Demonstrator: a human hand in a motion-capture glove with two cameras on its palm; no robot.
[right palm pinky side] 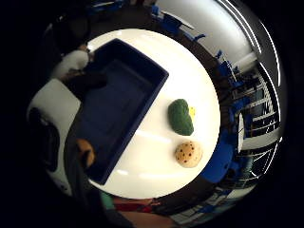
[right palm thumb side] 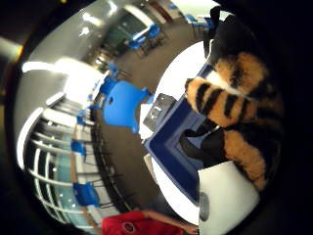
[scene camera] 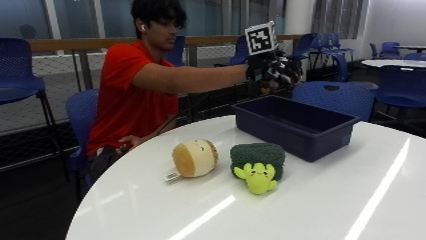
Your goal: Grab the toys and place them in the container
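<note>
My gloved right hand point(scene camera: 263, 66) is raised above the far end of the dark blue container point(scene camera: 307, 146) and grips a striped tiger toy point(scene camera: 286, 71). The tiger's orange and black fur point(right palm thumb side: 234, 112) fills the thumb side palm view, hanging over the container point(right palm thumb side: 168, 149). The inside of the container point(right palm pinky side: 142, 71) shows no toys. On the white table beside it lie a green broccoli toy point(scene camera: 258, 161) point(right palm pinky side: 180, 117) and a round cookie toy point(scene camera: 194, 157) point(right palm pinky side: 188, 154), both apart from the hand.
The round white table point(scene camera: 333, 200) has bare surface in front of and to the right of the container. Blue chairs point(scene camera: 333, 97) stand behind the container, and one point(scene camera: 80, 115) stands at the person's side. Another table point(scene camera: 399, 62) is far back.
</note>
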